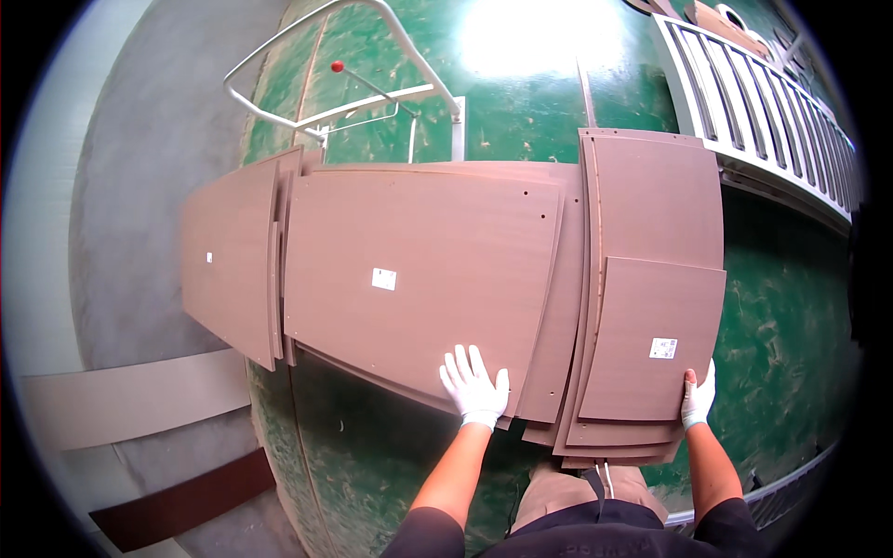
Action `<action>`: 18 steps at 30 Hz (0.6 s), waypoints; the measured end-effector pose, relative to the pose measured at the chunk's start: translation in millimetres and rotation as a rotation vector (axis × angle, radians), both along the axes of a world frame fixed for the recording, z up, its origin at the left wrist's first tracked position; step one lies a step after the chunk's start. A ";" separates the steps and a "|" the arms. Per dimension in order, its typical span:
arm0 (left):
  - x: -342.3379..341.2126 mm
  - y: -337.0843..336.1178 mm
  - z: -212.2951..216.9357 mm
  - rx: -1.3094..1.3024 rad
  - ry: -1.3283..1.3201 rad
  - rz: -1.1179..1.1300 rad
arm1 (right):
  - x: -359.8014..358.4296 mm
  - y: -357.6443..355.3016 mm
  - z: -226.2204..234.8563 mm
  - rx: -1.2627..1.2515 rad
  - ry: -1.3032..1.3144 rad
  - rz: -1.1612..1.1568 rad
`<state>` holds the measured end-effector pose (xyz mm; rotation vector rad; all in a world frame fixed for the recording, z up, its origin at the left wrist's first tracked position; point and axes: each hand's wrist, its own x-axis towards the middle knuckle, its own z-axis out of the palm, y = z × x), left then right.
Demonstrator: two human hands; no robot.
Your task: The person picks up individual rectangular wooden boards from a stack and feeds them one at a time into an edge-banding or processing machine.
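Brown panels lie in three groups: a left pile [230, 288] at 9 o'clock, a middle pile [423, 223] at the centre and a right pile [656, 200] at 3 o'clock. The small panel [642, 307] sits flat on the right pile's near part, at 4 o'clock. Judging by how things lie, the stacking is done but loose: several sheets fan out past one another, so squaring looks unfinished, and no panel is lifted clear.

The left hand [474, 386], gloved in white, has a released grip, fingers spread on the middle pile's near edge at 6 o'clock. The right hand [699, 398] touches the small panel's outer edge; whether its grip is clenched cannot be told, since its fingers are partly hidden.

Also hidden are whatever carries the piles and most lower sheets. Glare washes out the green floor [781, 307] at 12 o'clock, and the dark rim cuts off the white slatted rack [688, 79] at 2 o'clock.
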<state>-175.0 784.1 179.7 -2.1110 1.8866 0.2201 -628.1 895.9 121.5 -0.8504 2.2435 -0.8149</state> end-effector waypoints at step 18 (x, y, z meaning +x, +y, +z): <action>-14.5 23.7 -18.0 -0.100 -0.036 0.040 | -5.7 -3.4 8.7 -0.053 -0.005 0.029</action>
